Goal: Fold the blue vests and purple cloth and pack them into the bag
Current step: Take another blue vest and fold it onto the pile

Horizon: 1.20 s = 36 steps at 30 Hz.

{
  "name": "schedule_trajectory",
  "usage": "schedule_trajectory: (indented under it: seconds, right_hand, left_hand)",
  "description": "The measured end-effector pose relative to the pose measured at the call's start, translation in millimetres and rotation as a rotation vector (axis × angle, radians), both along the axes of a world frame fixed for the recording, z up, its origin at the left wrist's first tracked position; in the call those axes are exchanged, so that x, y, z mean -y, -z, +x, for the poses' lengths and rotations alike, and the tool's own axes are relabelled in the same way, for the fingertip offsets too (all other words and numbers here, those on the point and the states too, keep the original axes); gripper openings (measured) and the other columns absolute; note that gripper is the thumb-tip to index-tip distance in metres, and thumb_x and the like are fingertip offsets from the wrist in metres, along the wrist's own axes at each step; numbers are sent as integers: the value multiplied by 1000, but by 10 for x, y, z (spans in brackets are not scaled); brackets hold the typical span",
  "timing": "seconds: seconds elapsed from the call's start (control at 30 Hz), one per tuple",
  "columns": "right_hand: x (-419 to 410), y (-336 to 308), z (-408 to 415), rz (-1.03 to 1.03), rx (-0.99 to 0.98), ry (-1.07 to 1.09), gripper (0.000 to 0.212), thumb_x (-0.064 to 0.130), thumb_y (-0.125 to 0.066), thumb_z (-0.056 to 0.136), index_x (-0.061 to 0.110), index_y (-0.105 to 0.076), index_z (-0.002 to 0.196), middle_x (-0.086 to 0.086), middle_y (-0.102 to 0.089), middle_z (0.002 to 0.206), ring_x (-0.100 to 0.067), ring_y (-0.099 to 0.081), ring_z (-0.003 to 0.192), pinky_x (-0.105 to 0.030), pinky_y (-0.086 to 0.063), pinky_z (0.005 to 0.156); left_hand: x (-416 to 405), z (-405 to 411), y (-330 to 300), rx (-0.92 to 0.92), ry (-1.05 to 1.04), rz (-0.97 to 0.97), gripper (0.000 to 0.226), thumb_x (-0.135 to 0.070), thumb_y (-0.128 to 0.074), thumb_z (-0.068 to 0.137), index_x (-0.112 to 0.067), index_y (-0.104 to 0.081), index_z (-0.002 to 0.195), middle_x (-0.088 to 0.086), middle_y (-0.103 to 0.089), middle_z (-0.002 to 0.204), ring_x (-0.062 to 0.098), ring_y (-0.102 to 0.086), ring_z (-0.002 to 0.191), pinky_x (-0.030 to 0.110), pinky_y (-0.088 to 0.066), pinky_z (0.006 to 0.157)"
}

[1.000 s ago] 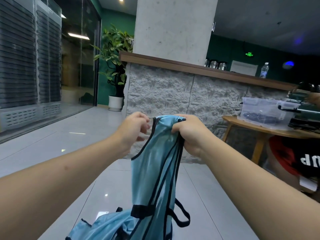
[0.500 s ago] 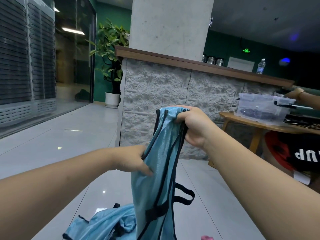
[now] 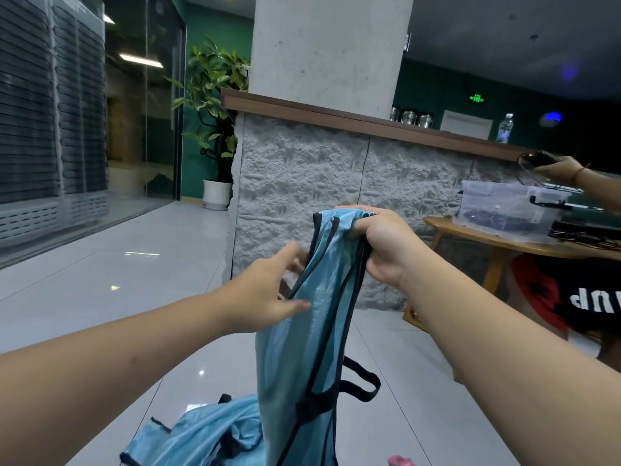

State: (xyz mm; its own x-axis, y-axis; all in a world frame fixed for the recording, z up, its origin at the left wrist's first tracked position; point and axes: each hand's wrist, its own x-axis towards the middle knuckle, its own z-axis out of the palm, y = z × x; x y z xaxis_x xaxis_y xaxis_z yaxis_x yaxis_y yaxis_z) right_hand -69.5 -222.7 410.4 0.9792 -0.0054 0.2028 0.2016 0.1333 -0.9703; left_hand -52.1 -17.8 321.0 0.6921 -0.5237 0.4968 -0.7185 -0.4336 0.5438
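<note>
Head view: right hand (image 3: 379,245) still bunches top of blue vest (image 3: 302,348); left hand (image 3: 268,294) w/ fingers straighter now, higher, thumb touching vest edge.

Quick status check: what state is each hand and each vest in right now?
right hand: grips the top of the held vest, bunched.
left hand: fingers straight, touching the held vest's left edge.
held blue vest: hanging upright, unfolded.
second blue vest: crumpled on the floor, unfolded.
</note>
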Motion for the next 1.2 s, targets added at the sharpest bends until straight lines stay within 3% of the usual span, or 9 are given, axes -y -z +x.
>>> schedule_trajectory:
  seconds: [0.1, 0.23, 0.33, 0.53, 0.7, 0.8, 0.9, 1.03, 1.2]
  right_hand:
    - [-1, 2, -3, 24, -7, 13, 39, -19, -41, 93, -2, -72, 111, -19, -79, 92, -30, -77, 77, -37, -66, 72]
    - [-4, 24, -5, 20, -16, 23, 39, -18, -43, 94, -1, -73, 112, -17, -80, 90, -28, -78, 77, -36, -66, 72]
    - [-4, 33, 0, 25, -19, 30, 39, -17, -41, 95, -1, -73, 111, -19, -79, 95, -30, -77, 80, -38, -66, 73]
    - [18, 58, 19, 20, -22, 28, 41, -18, -40, 94, -1, -73, 112, -21, -78, 97, -31, -76, 81, -40, -66, 75]
    - [47, 118, 50, 38, -41, 43, 42, -18, -38, 95, 0, -73, 109, -19, -78, 90, -29, -76, 77, -37, -64, 71]
    - [48, 143, 59, 56, -48, 22, 40, -17, -39, 96, 0, -72, 110, -19, -78, 89, -28, -76, 75, -37, -63, 69]
    - [40, 145, 62, 55, -49, -6, 40, -18, -39, 95, 0, -73, 109, -20, -78, 93, -29, -77, 78, -37, -63, 72]
    - [43, 131, 46, 15, -41, -18, 41, -18, -40, 94, 0, -74, 109, -20, -78, 95, -29, -76, 80, -37, -64, 74]
    - [135, 107, 61, -34, -35, 69, 43, -18, -40, 92, 2, -76, 105, -21, -79, 99, -33, -75, 86, -40, -66, 77]
  left_hand:
    - [31, -37, 12, 90, 5, -52, 81, -21, -78, 90, -69, -30, 134, -22, -59, 114, 15, -64, 70, 31, -59, 71]
    - [28, -22, 63, 158, 0, -106, 87, -14, -75, 92, -72, -29, 138, -15, -56, 104, 18, -58, 62, 30, -56, 65]
    - [16, 1, 111, 196, -38, -82, 97, -16, -74, 93, -76, -16, 144, -16, -55, 103, 19, -54, 62, 26, -54, 66]
    - [16, 89, 175, 209, -49, -65, 72, -19, -76, 92, -49, -44, 149, -21, -62, 97, 10, -60, 67, 16, -48, 69]
    - [4, 104, 211, 292, -69, -27, 36, -21, -78, 90, -25, -69, 125, -12, -63, 84, 7, -60, 67, 19, -49, 66]
    - [10, 113, 215, 310, -60, 134, 30, -35, -74, 89, -25, -69, 118, -16, -57, 81, 0, -53, 73, 26, -47, 72]
    - [40, 125, 217, 97, -122, 373, 39, -57, -69, 84, -34, -66, 116, -13, -54, 100, 8, -57, 91, 39, -53, 84]
    - [39, 181, 292, -16, -210, 548, 63, -70, -68, 72, -17, -70, 106, -7, -46, 114, 14, -51, 109, 37, -50, 98]
    - [-142, 196, 237, -5, -237, 696, 77, -88, -49, 63, -17, -65, 89, -5, -44, 110, 17, -42, 111, 40, -47, 98]
